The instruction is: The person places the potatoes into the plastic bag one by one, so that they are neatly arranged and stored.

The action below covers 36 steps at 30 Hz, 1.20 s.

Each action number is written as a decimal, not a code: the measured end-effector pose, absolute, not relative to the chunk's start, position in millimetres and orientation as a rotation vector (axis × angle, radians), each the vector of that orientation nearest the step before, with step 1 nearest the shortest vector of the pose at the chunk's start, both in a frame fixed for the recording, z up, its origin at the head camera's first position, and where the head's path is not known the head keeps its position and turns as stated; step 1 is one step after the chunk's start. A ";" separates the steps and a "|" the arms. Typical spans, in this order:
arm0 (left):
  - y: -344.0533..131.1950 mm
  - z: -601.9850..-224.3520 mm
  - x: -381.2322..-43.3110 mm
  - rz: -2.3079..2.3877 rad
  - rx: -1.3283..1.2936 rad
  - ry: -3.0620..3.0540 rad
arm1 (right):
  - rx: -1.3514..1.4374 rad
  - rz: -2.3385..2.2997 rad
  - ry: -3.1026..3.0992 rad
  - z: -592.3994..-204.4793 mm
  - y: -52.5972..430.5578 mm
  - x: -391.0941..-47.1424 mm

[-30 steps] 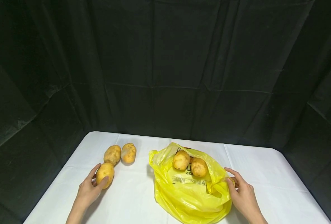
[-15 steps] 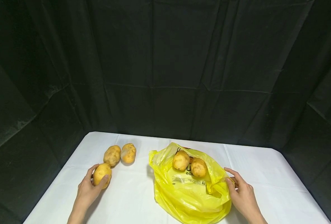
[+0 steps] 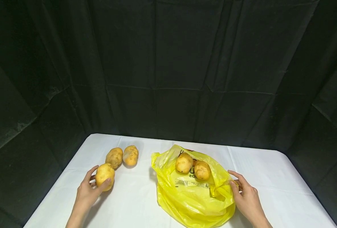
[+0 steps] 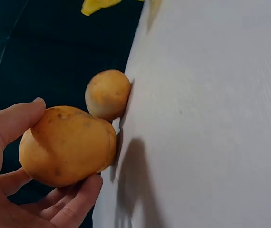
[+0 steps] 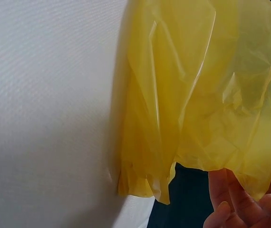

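My left hand (image 3: 85, 193) grips a potato (image 3: 105, 178) at the table's left side, thumb on one side and fingers on the other. In the left wrist view the held potato (image 4: 64, 147) is off the cloth, its shadow beside it. Just behind it, two more potatoes lie close together, a brownish potato (image 3: 114, 158) and a paler potato (image 3: 130, 155). My right hand (image 3: 249, 199) pinches the right edge of a yellow plastic bag (image 3: 191, 204), which lies with its mouth spread. Two potatoes rest in the bag, a left one (image 3: 184, 163) and a right one (image 3: 202, 170).
A white cloth covers the table (image 3: 137, 196), with a stretch of it between the loose potatoes and the bag. Black curtains (image 3: 168, 69) surround the table at the back and both sides.
The gripped potato first shifts a little left, away from the brownish one, then rises slightly with my left hand. My right hand and the bag keep their place.
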State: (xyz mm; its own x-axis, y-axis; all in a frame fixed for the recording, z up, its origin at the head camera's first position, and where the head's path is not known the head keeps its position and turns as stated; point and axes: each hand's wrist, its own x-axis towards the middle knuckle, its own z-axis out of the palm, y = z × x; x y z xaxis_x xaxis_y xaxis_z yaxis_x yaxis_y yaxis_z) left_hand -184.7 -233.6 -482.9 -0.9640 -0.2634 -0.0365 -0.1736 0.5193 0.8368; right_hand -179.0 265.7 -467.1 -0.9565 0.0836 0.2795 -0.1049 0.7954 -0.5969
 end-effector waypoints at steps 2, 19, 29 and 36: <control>-232.7 -481.2 -185.3 -1.493 0.372 -2.650 | 0.020 0.922 -2.690 -467.1 266.1 -178.8; -213.0 -467.4 -181.5 -1.691 0.235 -2.612 | 0.018 0.924 -2.690 -466.0 266.3 -177.9; -199.7 -462.7 -183.6 -1.855 0.115 -2.530 | 0.019 0.927 -2.688 -465.4 264.9 -178.5; -185.5 -464.2 -185.6 -1.875 0.054 -2.535 | 0.013 0.928 -2.700 -464.7 264.0 -178.8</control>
State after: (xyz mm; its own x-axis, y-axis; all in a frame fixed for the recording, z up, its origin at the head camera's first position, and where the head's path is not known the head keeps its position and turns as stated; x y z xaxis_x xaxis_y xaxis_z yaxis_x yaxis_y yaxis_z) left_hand -185.6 -185.5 -464.2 -0.9993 -0.0204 -0.0304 -0.0350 0.2922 0.9557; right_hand -178.8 264.0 -464.7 -0.9592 0.0832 0.2704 -0.1007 0.7927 -0.6012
